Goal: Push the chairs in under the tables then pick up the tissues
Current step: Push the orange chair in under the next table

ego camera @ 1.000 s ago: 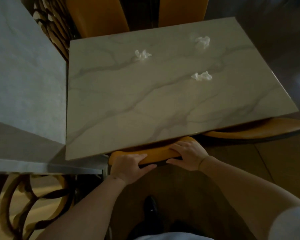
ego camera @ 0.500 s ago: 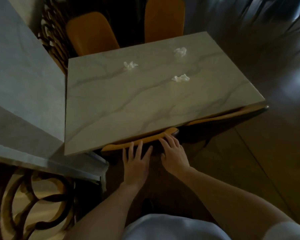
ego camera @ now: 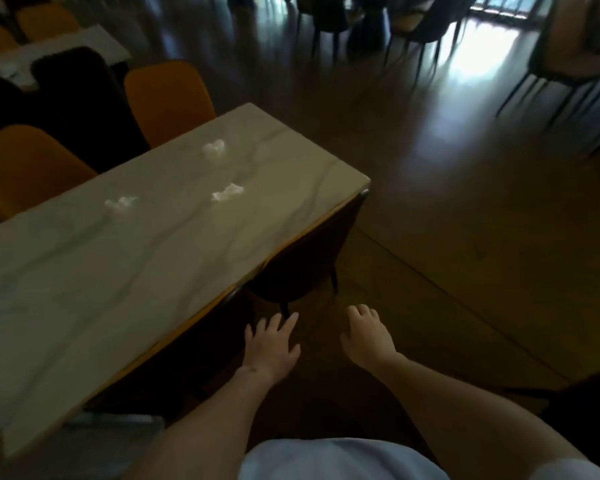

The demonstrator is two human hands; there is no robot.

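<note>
Shadow hides the chairs [ego camera: 298,268] tucked under the table [ego camera: 125,271], while the left hand [ego camera: 271,344] and right hand [ego camera: 368,337] hover spread, empty, beside its edge.

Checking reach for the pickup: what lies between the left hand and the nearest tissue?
Head view: only bare marble tabletop between left hand and nearest tissue.

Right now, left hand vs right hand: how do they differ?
The left hand has its fingers spread flat and sits close by the marble table edge; the right hand has its fingers curled loosely and hangs further out over the bare floor. The left hand reaches toward the dark chair tucked under the table; the right hand points at nothing. Both are empty, palm down, touching nothing.
</note>
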